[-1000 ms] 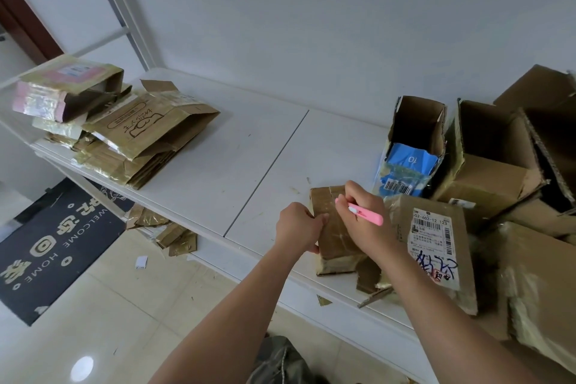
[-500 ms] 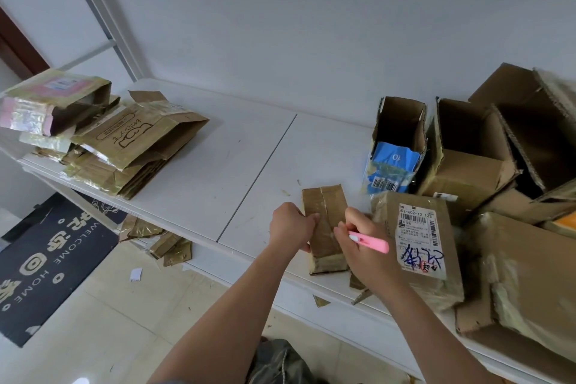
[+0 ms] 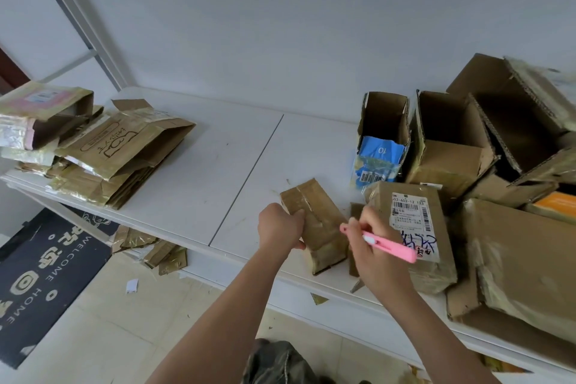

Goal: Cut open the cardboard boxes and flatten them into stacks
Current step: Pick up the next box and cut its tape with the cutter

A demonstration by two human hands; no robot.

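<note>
The small taped box (image 3: 314, 224) lies on the white worktop (image 3: 199, 184) near its front edge, at about 6 o'clock of the middle seam. The left hand (image 3: 280, 227) grips the left side of this box, with the fingers curled over its edge. The right hand (image 3: 374, 246) is just at 3 o'clock of the box and holds a pink cutter (image 3: 378, 243), with the fingers closed around the handle; the pink tip points toward the box, but I cannot tell if the blade touches it.

Just beside the right hand, at 3 o'clock, lies a labelled box (image 3: 414, 227) with a barcode label and blue handwriting. At 12 o'clock of it stands an open box with a blue print (image 3: 378, 153), and further to 3 o'clock there are several bigger open boxes (image 3: 452, 140) close together.

At 9 o'clock, well apart from the hands, a stack of flattened boxes (image 3: 103, 159) rests on the worktop. Some cardboard scraps (image 3: 152, 251) lie on the floor under the worktop, near a dark doormat (image 3: 43, 277).
</note>
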